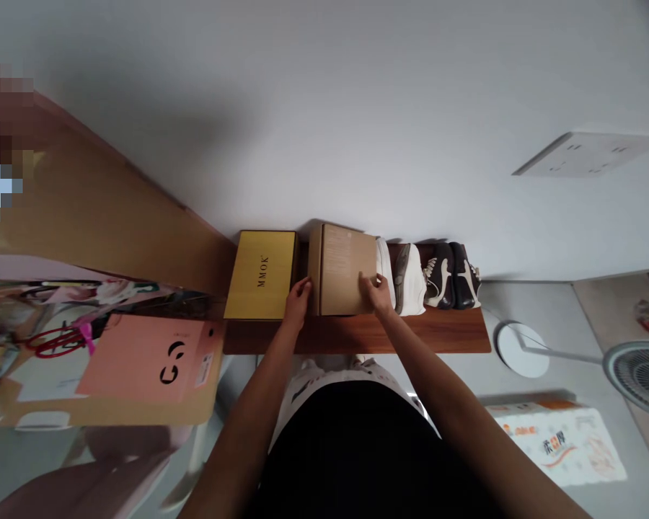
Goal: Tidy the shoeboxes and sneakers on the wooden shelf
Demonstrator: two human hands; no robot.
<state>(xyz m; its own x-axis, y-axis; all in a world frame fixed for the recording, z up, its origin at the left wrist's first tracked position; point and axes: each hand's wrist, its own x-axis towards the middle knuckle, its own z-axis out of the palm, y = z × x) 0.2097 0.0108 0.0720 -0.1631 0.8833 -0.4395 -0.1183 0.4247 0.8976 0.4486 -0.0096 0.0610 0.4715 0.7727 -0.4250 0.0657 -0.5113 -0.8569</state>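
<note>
A brown cardboard box (348,270) sits on a reddish-brown wooden shelf (351,335) against the wall. My left hand (298,299) is at the box's left side near its front corner, fingers closed on that edge. On the opposite side, my right hand (377,292) grips the right edge, thumb on top. Left of it, apart, lies a yellow box (262,275) lettered MMOK. White shoes (411,281) stand just to the right of the cardboard box, one partly hidden by it. Beyond them is a pair of black and cream shoes (453,277).
At left, a table (195,416) holds a pink box (140,357), red-handled scissors (57,340) and clutter, with a pink chair (102,468) below. A wall socket (589,153), a fan (641,378) and a tissue pack (562,443) are at right.
</note>
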